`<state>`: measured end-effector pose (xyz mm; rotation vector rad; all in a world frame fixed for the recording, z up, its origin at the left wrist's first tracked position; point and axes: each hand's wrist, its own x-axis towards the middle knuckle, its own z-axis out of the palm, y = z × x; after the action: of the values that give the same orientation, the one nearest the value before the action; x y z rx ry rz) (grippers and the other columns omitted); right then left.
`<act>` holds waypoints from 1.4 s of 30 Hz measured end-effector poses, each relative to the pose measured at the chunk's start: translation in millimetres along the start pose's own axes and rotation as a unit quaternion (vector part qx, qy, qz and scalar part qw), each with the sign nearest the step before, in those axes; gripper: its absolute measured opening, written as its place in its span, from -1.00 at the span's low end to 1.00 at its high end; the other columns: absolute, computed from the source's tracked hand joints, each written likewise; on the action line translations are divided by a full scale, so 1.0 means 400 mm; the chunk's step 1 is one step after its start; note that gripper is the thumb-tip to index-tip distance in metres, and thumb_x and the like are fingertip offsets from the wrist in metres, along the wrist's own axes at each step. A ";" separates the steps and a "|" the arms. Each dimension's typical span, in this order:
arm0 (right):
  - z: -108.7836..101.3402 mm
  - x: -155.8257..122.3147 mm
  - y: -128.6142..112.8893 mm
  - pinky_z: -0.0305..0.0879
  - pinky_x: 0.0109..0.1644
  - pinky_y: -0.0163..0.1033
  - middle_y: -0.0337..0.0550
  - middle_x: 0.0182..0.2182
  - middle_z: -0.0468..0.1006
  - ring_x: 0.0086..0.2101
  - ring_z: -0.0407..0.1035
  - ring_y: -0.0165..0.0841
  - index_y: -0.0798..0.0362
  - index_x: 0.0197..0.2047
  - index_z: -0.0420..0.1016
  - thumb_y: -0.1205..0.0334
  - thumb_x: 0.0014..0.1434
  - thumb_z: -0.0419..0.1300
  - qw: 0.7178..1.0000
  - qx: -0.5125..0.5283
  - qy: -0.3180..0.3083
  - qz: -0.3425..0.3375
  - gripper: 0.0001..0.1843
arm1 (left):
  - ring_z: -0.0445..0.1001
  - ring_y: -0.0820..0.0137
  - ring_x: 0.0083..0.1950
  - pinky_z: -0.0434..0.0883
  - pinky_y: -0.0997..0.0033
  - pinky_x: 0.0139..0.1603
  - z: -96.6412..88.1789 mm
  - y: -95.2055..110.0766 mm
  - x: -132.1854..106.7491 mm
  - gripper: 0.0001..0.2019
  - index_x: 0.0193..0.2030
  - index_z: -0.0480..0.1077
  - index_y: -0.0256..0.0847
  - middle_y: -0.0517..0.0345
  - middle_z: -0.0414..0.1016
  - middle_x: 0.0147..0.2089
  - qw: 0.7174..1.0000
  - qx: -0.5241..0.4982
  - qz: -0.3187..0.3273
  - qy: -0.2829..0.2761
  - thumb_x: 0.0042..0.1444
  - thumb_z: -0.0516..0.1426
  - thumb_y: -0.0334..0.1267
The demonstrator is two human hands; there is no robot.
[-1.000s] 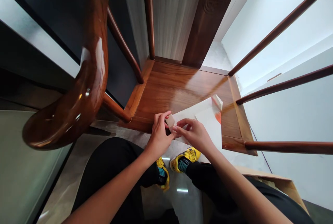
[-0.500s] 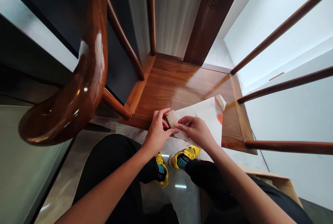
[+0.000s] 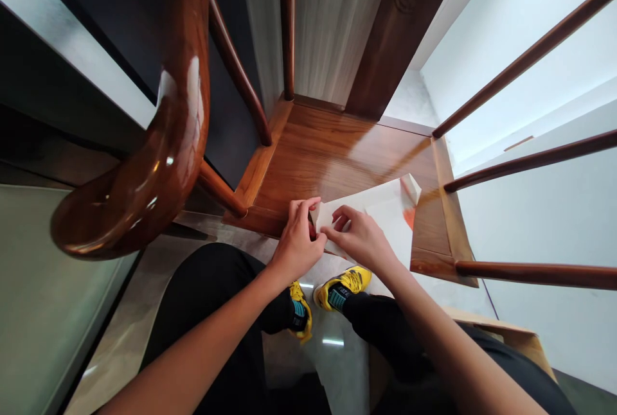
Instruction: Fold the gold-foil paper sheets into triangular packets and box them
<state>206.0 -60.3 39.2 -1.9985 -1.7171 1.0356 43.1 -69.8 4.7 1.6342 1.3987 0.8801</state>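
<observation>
Closest in are the bare forearms, reaching out over black trousers (image 3: 207,299) and a pair of yellow sneakers (image 3: 343,288) (teal socks show above them), both lying just short of the white sheet (image 3: 380,222).

The left hand (image 3: 296,241) is curled nearly closed at the near end of the white sheet, its fingertips pinching a small pale tab (image 3: 318,216) against the sheet's edge. The right hand (image 3: 359,238) is half open just beside it, with bent fingers (image 3: 340,219) resting on the white sheet; whether it actually grips the paper I cannot tell. The two hands almost touch.

The white sheet lies flat and slightly angled, one corner folded up at its far end and an orange patch (image 3: 409,217) showing near that corner. Beneath the white sheet is a polished wooden chair seat (image 3: 337,151), with the sheet's near end hanging past its front edge.

Left of the white sheet sweeps a glossy curved armrest (image 3: 168,145); to its right run slim wooden spindles (image 3: 530,164). Beyond it stands a carved back splat (image 3: 400,36), and a cardboard box (image 3: 506,335) sits to the near right.
</observation>
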 end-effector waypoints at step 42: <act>0.021 -0.004 -0.009 0.16 -0.31 -0.21 -0.05 -0.30 0.64 -0.36 0.47 -0.23 0.09 0.10 0.40 0.24 0.41 0.10 0.971 -0.212 0.052 -0.101 -0.76 | 0.32 0.17 0.43 0.22 -0.05 0.39 -0.113 -0.074 0.019 -0.45 0.51 0.22 0.06 0.16 0.37 0.49 0.929 0.280 0.226 -0.087 0.44 0.01 -0.41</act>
<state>197.7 -62.9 36.2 -2.0090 -2.1686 0.5170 -8.9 -54.1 -1.9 2.4755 1.2287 0.5776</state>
